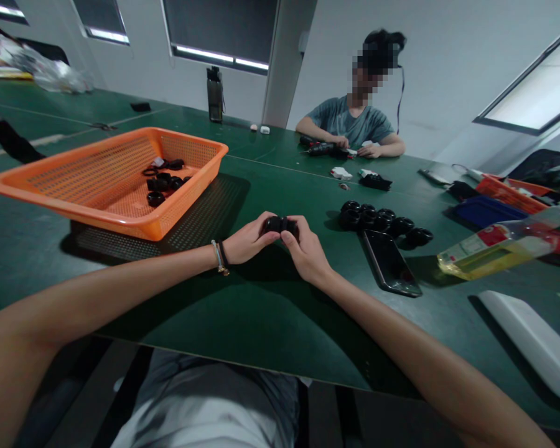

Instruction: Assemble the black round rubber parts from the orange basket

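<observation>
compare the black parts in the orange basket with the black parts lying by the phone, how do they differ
The black parts in the basket sit loose and scattered inside the orange basket, with a pale piece among them. The black parts by the phone lie straight on the green table, bunched in a tight row beside the phone. Both lots are small, dark, ring-like pieces.

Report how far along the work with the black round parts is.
Possibly done: a row of black parts lies on the green table beside a phone. In hand: left hand and right hand together grip one black part. Apparently left: a few black pieces in the orange basket.
</observation>
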### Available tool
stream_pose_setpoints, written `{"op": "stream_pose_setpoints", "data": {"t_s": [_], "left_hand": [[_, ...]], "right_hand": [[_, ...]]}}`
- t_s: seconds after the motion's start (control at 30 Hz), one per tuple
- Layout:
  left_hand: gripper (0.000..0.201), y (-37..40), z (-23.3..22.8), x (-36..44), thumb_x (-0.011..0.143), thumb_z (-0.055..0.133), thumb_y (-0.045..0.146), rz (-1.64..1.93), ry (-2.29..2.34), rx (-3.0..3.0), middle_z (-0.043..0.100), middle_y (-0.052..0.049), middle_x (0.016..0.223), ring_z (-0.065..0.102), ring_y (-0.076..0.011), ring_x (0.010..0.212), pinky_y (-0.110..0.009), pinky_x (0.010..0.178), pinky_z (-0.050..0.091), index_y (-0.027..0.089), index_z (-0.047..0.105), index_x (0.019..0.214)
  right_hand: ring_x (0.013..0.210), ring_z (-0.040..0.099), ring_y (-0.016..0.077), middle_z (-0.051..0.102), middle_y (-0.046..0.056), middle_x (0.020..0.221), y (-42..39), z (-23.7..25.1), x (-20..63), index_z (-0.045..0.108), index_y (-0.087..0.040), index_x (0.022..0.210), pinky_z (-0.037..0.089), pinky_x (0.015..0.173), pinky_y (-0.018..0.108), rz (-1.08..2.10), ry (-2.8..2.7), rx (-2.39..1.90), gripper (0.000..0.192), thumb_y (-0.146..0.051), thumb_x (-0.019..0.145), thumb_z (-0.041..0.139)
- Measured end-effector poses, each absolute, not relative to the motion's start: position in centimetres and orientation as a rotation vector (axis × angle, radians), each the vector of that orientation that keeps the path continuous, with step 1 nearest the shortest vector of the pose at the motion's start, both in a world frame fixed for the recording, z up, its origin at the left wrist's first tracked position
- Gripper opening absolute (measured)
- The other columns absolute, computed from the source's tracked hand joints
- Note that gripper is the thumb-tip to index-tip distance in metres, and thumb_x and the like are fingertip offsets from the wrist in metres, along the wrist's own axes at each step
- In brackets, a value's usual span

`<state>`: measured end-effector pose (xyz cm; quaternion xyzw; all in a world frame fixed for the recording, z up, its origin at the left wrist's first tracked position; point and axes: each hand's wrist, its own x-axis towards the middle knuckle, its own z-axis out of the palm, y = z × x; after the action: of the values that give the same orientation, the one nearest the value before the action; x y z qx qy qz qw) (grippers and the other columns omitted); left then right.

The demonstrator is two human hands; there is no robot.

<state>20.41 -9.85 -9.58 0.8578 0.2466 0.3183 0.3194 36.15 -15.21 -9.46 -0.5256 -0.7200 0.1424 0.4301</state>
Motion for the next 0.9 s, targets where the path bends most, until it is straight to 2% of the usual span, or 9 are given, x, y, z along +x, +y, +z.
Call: {"op": "stream_pose_setpoints", "data": {"t_s": [0.1,0.23,0.3,0.4,0.5,0.6,0.73,0.9], "left_hand": [[0.041,-10.0,-9.4,20.8,0.085,0.038,0.050,0.746,0.626,2.232,0.053,-0.003,0.083,0.052,-0.0157,0.071,-0.028,0.066,0.041,0.014,0.042,0.104],[0.038,-10.6,-9.3,21.2,0.082,0.045,0.047,0.680,0.659,2.093,0.048,0.004,0.063,0.048,-0.0124,0.056,-0.024,0.057,0.037,0.016,0.042,0.103],[0.039,-10.7,-9.3,21.6,0.083,0.039,0.053,0.630,0.650,1.885,0.045,0.006,0.055,0.045,-0.0103,0.048,-0.022,0.050,0.034,0.017,0.042,0.098],[0.051,-10.8,-9.3,22.4,0.087,0.015,0.058,0.532,0.712,1.552,0.044,0.004,0.051,0.043,-0.0082,0.037,-0.019,0.040,0.027,0.017,0.043,0.078],[0.059,-11.0,-9.4,23.3,0.088,0.009,0.058,0.511,0.870,1.450,0.041,0.002,0.043,0.037,-0.0073,0.032,-0.020,0.036,0.024,0.016,0.041,0.060],[0.052,-11.1,-9.9,23.8,0.090,0.016,0.047,0.647,1.001,1.467,0.037,0.003,0.040,0.036,-0.0079,0.033,-0.020,0.037,0.028,0.017,0.041,0.057],[0.037,-11.1,-11.1,23.8,0.090,0.022,0.033,0.899,1.037,1.672,0.046,0.002,0.053,0.048,-0.0117,0.049,-0.021,0.045,0.038,0.017,0.046,0.068],[0.030,-11.1,-11.2,23.5,0.088,0.026,0.022,0.934,1.130,2.035,0.053,-0.002,0.060,0.052,-0.0148,0.061,-0.025,0.059,0.043,0.016,0.049,0.070]], "right_hand": [[0.050,0.051,0.0140,0.052,0.000,0.061,-14.8,-9.4,36.5,0.043,-0.021,0.081,0.034,0.050,0.025,0.254,-1.791,-1.322,0.037,-0.053,0.087,0.027],[0.046,0.046,0.0126,0.048,-0.001,0.055,-14.3,-9.7,36.8,0.041,-0.022,0.070,0.031,0.047,0.024,0.028,-1.746,-1.339,0.032,-0.041,0.088,0.022],[0.047,0.047,0.0129,0.049,0.000,0.055,-14.2,-10.0,36.9,0.042,-0.021,0.070,0.032,0.049,0.025,-0.098,-1.757,-1.321,0.030,-0.034,0.087,0.022],[0.051,0.049,0.0137,0.053,0.002,0.057,-14.2,-10.3,36.9,0.046,-0.021,0.070,0.036,0.052,0.026,-0.281,-1.816,-1.245,0.025,-0.028,0.083,0.026],[0.053,0.050,0.0145,0.056,0.003,0.060,-14.4,-10.3,36.6,0.048,-0.020,0.071,0.037,0.053,0.027,-0.387,-1.857,-1.195,0.021,-0.026,0.079,0.029],[0.048,0.048,0.0132,0.054,0.002,0.055,-14.7,-10.2,36.0,0.047,-0.020,0.069,0.034,0.048,0.025,-0.406,-1.866,-1.237,0.021,-0.023,0.080,0.029],[0.041,0.043,0.0110,0.050,-0.001,0.049,-15.0,-10.0,35.4,0.044,-0.020,0.069,0.029,0.044,0.023,-0.380,-1.847,-1.295,0.021,-0.021,0.081,0.027],[0.038,0.038,0.0103,0.044,-0.003,0.046,-14.8,-10.1,35.0,0.042,-0.021,0.067,0.026,0.043,0.023,-0.285,-1.766,-1.370,0.019,-0.021,0.079,0.026]]}}
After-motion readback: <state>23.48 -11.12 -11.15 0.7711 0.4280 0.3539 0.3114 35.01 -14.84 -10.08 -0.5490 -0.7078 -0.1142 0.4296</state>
